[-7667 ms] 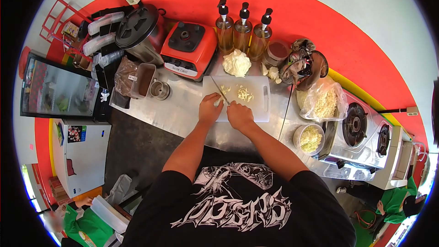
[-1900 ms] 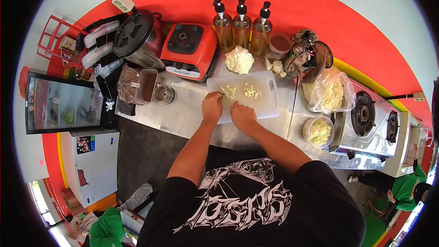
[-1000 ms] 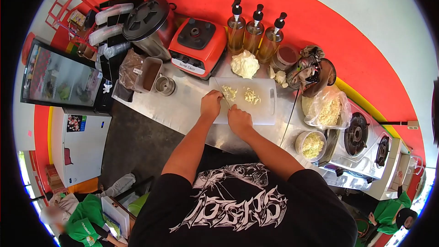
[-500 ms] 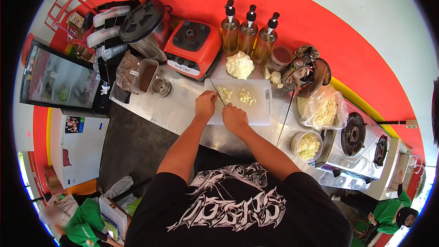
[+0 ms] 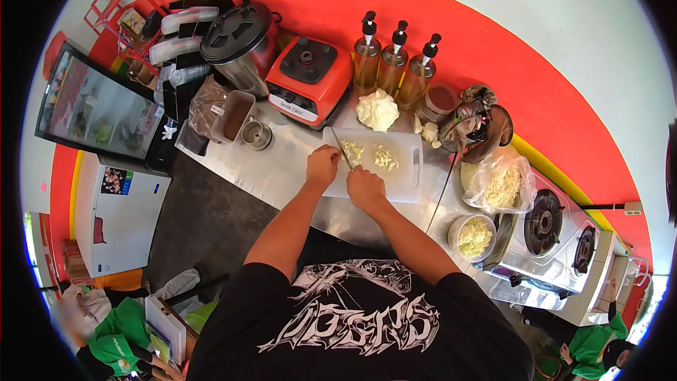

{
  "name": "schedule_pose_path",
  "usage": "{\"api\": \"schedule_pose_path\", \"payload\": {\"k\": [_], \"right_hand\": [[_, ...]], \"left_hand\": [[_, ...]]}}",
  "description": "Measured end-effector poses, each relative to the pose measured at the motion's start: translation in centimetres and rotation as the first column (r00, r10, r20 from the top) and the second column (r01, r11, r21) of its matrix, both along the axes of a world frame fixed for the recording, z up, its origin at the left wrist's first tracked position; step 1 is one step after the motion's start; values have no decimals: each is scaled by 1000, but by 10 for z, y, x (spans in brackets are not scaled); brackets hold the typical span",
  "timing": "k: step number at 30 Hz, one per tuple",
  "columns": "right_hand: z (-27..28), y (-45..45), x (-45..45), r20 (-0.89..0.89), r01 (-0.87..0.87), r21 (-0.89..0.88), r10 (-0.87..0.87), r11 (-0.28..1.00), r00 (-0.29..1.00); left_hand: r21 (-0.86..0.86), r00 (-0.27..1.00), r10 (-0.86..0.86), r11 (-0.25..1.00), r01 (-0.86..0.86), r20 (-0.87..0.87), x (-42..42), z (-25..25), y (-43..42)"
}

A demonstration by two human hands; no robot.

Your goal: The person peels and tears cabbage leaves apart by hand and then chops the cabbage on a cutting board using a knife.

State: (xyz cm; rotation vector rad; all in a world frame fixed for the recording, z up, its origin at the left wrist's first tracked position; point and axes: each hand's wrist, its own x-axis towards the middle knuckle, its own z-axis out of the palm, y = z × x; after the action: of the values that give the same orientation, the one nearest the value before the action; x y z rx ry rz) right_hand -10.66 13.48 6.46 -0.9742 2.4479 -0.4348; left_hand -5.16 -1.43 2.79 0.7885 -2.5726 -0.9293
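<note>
Head view: the right hand [image 5: 366, 188] grips a slim silvery knife [image 5: 343, 150] over the white rectangular plastic board [image 5: 398, 188], near pale chopped pieces [image 5: 385, 158]; the left hand [image 5: 323, 164] curls beside it, contents unclear.

A red blender base [image 5: 310, 77] stands near the red wall [image 5: 451, 21], between a metal container [image 5: 245, 73] with a black lid [image 5: 236, 32] and three pump bottles [image 5: 393, 63]. At the left there is a glass-door fridge [image 5: 99, 109] with a white freezer [image 5: 134, 219] beside it, and at the right a two-burner stove [image 5: 564, 234]. One person [image 5: 125, 324] in green is at the lower left, another person [image 5: 592, 342] at the lower right.
</note>
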Motion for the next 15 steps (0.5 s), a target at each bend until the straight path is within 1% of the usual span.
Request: {"api": "schedule_pose_path", "payload": {"k": [3,4,6,10,12,15], "right_hand": [[2,6,8,-6,-11,41,11,999,1000],[-1,8,11,-10,-13,40,13,999,1000],[-4,8,18,31,17,115,-20,993,999],[-2,5,12,56,32,98,-37,995,998],[0,3,5,5,-2,47,1,999,1000],[3,8,4,-3,-42,34,42,999,999]], "left_hand": [[-19,999,0,1000,-1,-41,1,0,3],[0,1000,13,1000,-13,-23,1,2,5],[18,999,31,999,-31,-8,1,3,6],[22,999,29,999,-29,-18,3,1,7],[9,1000,22,1000,-21,-18,5,0,6],[1,999,-21,1000,21,-47,6,-2,5]]}}
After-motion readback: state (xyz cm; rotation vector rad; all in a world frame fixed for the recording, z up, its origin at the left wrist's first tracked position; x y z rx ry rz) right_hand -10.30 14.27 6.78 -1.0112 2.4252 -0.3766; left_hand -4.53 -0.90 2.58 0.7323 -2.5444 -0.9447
